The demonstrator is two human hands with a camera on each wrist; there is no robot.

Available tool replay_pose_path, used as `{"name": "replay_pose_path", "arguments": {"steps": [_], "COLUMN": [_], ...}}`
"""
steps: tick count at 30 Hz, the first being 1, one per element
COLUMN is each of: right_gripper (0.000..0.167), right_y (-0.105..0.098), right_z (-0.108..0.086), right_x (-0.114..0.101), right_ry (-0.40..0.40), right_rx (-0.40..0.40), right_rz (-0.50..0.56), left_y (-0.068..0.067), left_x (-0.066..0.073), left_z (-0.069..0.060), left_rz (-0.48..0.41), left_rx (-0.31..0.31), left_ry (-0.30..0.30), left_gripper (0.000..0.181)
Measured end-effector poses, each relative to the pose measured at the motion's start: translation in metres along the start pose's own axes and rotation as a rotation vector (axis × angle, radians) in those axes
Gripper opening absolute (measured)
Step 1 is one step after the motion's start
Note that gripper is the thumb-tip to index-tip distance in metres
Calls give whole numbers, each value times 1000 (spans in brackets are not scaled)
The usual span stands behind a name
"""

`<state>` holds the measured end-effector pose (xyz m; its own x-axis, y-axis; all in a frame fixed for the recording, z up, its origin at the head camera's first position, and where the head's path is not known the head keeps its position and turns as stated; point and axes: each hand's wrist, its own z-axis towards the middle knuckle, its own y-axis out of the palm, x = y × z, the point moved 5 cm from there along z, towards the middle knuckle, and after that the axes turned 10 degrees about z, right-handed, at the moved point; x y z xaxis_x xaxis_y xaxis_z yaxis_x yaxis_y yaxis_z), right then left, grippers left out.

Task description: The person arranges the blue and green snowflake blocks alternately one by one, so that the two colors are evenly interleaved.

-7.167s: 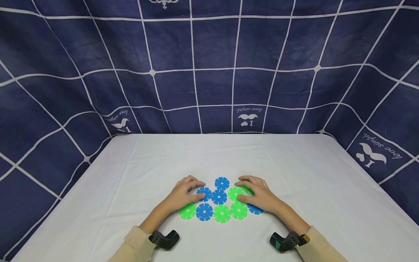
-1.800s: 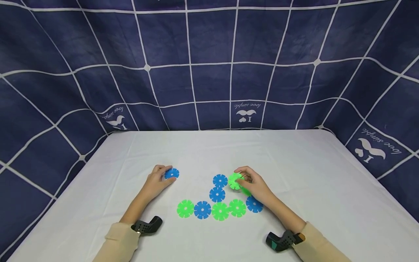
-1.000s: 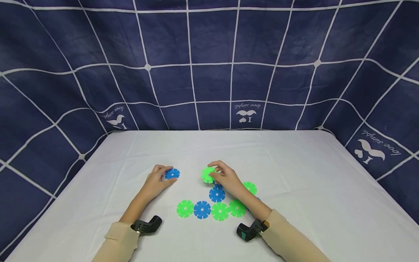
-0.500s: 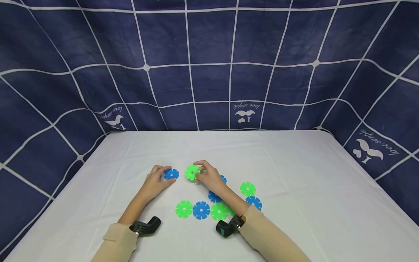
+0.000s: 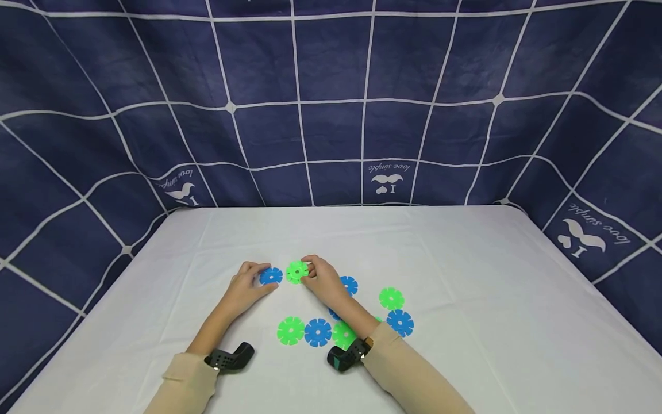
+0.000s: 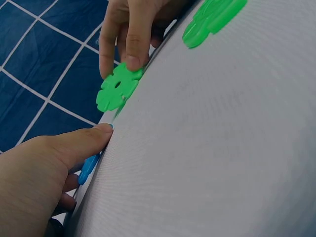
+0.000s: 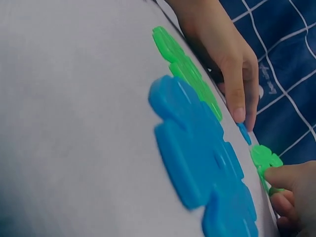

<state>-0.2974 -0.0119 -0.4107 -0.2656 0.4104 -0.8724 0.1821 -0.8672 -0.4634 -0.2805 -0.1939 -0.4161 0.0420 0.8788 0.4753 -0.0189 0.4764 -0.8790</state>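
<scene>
From where I stand, the person's left hand (image 5: 245,289) has a blue notched disc (image 5: 275,272) pinched at its rim, thumb on the near side and fingers on the far side; the disc looks flat or nearly so on the white-covered desk (image 5: 465,270). Just across from it, the right hand (image 5: 324,280) pinches a green notched disc (image 5: 292,272) between thumb and fingers, and that one is tipped up at a slant. Seen from above, a thin gap shows between the two discs, so they sit side by side, close together.

More of the same pieces lie about. Nearer the person than both hands there's a row: a lone green piece (image 5: 285,328), a blue piece (image 5: 312,333) to its right, then another green piece (image 5: 340,339) partly under the right forearm. A blue flower-shaped piece (image 5: 351,283) peeks out just beside the right wrist, part of it covered. Farther to the right hand's right, a separate green wheel (image 5: 385,298) and a blue wheel (image 5: 395,321) lie close together. Beyond the hands hangs a dark blue curtain (image 5: 331,135) with white grid lines.
</scene>
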Motion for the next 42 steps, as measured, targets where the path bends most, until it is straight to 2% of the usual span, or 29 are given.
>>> {"name": "replay_pose_path", "arguments": {"steps": [5, 9, 13, 17, 20, 22, 29, 42], "right_gripper": [40, 40, 32, 24, 25, 27, 30, 30], "right_y": [1, 1, 0, 2, 4, 4, 7, 9], "right_z": [-2, -5, -9, -13, -15, -16, -16, -16], "right_x": [0, 1, 1, 0, -2, -3, -6, -5], "right_ry": [-12, -2, -32, -107, -151, -158, -173, -189], "right_rx": [32, 39, 25, -32, -70, -85, -97, -103], "right_rz": [-81, -98, -110, -241, -345, -375, -430, -470], "left_y": [0, 1, 3, 4, 3, 3, 0, 0], "left_x": [0, -1, -1, 0, 1, 1, -1, -1], "left_z": [1, 1, 0, 0, 0, 1, 1, 1], "left_rz": [-3, -6, -9, -8, 0, 2, 12, 24], "left_rx": [7, 15, 18, 25, 25, 22, 14, 17], "left_ry": [10, 17, 25, 40, 39, 34, 30, 36], "left_gripper": [59, 60, 60, 59, 59, 59, 60, 59]}}
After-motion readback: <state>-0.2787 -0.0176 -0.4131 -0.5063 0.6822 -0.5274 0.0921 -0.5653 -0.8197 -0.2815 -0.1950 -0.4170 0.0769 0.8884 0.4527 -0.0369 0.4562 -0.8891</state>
